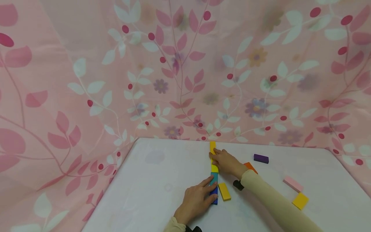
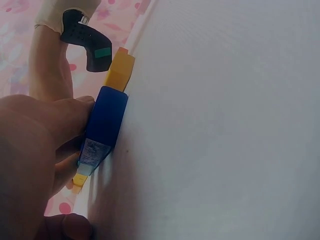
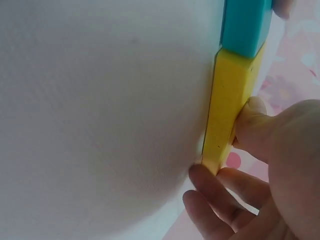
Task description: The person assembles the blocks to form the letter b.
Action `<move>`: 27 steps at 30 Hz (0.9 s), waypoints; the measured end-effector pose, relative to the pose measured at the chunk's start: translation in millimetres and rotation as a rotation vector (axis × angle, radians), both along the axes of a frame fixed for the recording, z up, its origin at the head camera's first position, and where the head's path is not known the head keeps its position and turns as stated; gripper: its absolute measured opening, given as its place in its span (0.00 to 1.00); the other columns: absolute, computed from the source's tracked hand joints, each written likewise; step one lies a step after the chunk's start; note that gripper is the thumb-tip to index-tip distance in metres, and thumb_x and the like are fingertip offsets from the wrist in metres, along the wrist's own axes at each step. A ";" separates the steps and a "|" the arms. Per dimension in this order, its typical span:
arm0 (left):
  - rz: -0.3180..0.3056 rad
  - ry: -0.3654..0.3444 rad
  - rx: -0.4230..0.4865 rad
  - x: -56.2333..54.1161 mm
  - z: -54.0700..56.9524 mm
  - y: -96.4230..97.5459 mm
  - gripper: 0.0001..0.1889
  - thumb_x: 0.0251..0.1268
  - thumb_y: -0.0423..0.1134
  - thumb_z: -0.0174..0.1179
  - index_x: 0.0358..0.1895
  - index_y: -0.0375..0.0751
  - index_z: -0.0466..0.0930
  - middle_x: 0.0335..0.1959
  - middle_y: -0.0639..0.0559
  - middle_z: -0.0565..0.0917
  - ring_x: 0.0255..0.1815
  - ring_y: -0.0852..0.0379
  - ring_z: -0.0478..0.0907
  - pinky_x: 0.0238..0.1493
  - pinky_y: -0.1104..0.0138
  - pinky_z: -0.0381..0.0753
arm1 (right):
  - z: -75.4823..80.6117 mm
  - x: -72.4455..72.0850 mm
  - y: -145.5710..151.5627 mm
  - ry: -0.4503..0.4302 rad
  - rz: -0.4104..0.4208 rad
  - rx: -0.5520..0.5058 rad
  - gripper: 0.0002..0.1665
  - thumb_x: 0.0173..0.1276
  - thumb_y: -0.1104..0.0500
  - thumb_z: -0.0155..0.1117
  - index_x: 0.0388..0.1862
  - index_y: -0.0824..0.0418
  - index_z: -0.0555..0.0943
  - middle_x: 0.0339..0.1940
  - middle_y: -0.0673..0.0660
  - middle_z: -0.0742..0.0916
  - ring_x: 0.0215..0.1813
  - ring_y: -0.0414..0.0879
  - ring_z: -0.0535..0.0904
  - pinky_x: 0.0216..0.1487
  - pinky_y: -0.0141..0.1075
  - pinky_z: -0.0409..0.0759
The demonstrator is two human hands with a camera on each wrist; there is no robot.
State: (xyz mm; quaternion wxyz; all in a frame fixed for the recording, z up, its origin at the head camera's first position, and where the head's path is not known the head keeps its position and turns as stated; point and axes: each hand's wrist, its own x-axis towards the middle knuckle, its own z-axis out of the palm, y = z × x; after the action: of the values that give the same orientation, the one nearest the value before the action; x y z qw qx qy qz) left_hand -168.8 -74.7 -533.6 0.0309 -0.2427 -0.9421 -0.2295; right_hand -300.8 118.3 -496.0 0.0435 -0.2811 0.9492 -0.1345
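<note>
At lower centre in the head view, the left hand [image 1: 195, 200] lies with fingers spread over 1 teal block [image 3: 245, 25] and 1 blue block [image 2: 107, 112]. Just above, the right hand [image 1: 228, 162] reaches from the right, pinching and partly hiding a yellow block [image 3: 225, 95]; it also obscures an orange block [image 1: 250, 167].

Row of blocks [image 1: 214, 169] partly hidden behind both hands [image 1: 197, 199] [image 1: 227, 162]
</note>
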 end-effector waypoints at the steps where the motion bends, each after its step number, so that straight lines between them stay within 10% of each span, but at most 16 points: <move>1: 0.001 -0.006 0.000 0.1 0.2 0.0 0.25 0.77 0.58 0.61 0.72 0.60 0.80 0.80 0.61 0.73 0.60 0.53 0.87 0.36 0.69 0.80 | 1.0 0.4 -0.2 0.006 0.007 -0.002 0.28 0.82 0.56 0.61 0.77 0.61 0.76 0.80 0.72 0.72 0.75 0.77 0.71 0.72 0.66 0.70; 8: 0.008 -0.037 0.000 0.3 0.7 0.0 0.25 0.77 0.58 0.62 0.72 0.62 0.80 0.80 0.63 0.72 0.49 0.56 0.89 0.30 0.73 0.73 | 0.6 -2.8 1.0 0.040 0.055 -0.026 0.27 0.79 0.58 0.65 0.72 0.68 0.79 0.77 0.73 0.75 0.75 0.71 0.74 0.77 0.63 0.66; 27: 0.011 -0.042 -0.012 -0.3 0.2 -0.9 0.25 0.77 0.60 0.61 0.73 0.64 0.79 0.80 0.64 0.71 0.58 0.53 0.88 0.36 0.69 0.79 | 0.5 -0.1 8.6 -0.035 0.004 -0.077 0.31 0.84 0.52 0.58 0.81 0.60 0.70 0.82 0.70 0.70 0.78 0.73 0.69 0.74 0.65 0.69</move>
State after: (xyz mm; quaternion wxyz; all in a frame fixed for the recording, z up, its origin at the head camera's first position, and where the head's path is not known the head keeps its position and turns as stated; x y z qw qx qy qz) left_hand -169.0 -75.6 -533.4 0.0109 -0.2329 -0.9452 -0.2288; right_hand -300.9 127.0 -495.4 0.0494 -0.2823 0.9417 -0.1759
